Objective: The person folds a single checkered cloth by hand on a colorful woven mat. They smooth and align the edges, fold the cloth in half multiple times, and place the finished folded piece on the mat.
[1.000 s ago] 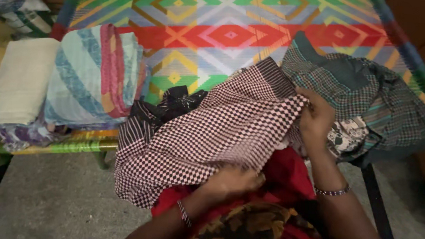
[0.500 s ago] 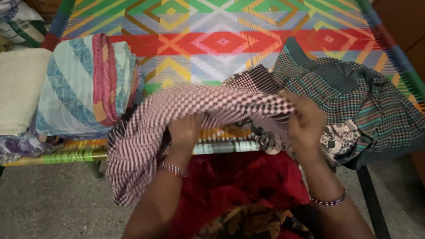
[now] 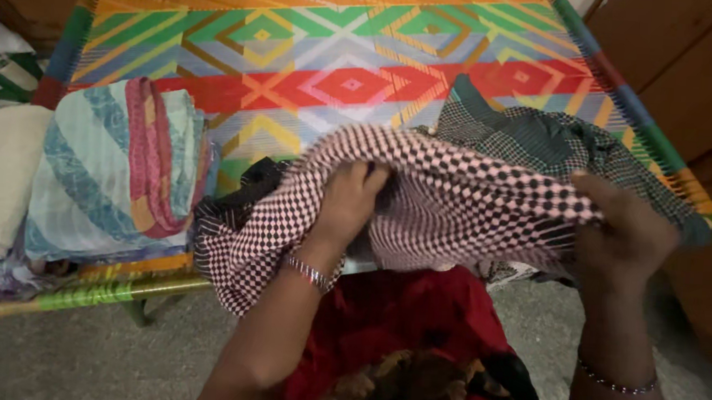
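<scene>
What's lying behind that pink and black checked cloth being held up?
Behind the checked cloth, a dark green checked garment lies on the bright woven cot. The left hand and right hand grip the cloth. Whatever lies directly behind the cloth is hidden.

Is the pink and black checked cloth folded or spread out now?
Spread out: the checked cloth stretches between the left hand and right hand, one end hanging loose.

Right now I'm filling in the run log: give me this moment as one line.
left hand: grips checked cloth | right hand: grips cloth edge | cloth: lifted over woven cot | folded pile: at left
</scene>
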